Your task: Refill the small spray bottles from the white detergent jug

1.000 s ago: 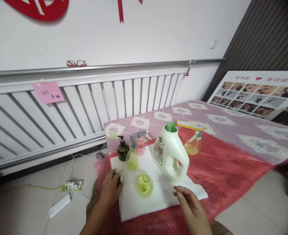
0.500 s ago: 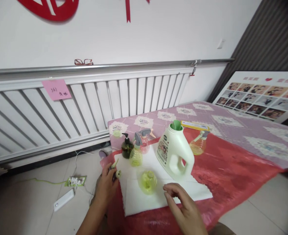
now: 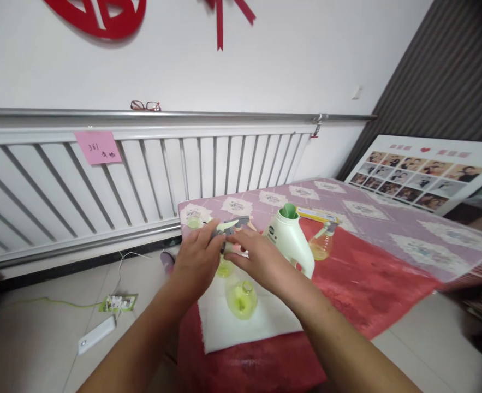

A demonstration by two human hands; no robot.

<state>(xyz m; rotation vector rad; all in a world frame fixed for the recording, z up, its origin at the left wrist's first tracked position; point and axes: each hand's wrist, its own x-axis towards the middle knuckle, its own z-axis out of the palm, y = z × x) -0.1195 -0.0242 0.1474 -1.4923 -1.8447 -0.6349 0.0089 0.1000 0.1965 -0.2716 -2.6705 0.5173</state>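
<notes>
In front of me both hands meet over the white cloth [image 3: 214, 325]. My left hand [image 3: 197, 251] is closed round a trigger spray head [image 3: 226, 226] with grey and pale green parts. My right hand [image 3: 255, 254] closes its fingers on the same spray head from the right; the contact is partly hidden. Below them stands an uncapped yellow-green bottle [image 3: 242, 300] with some liquid in it. Behind my hands a second yellow-green spray bottle [image 3: 224, 268] and another sprayer with a grey top [image 3: 244, 220] are mostly covered.
Right of my hands stands a pale green detergent jug [image 3: 290, 237] with a green spout. Beyond it are a yellowish spray bottle [image 3: 321, 244] and a yellow-white box [image 3: 316, 214]. Red sheeting [image 3: 355, 273] covers part of the table. A radiator [image 3: 208, 164] lines the wall.
My left hand has carried the spray head up and to the right, over the bottles. My right hand has moved up and left from beside the uncapped bottle to join it.
</notes>
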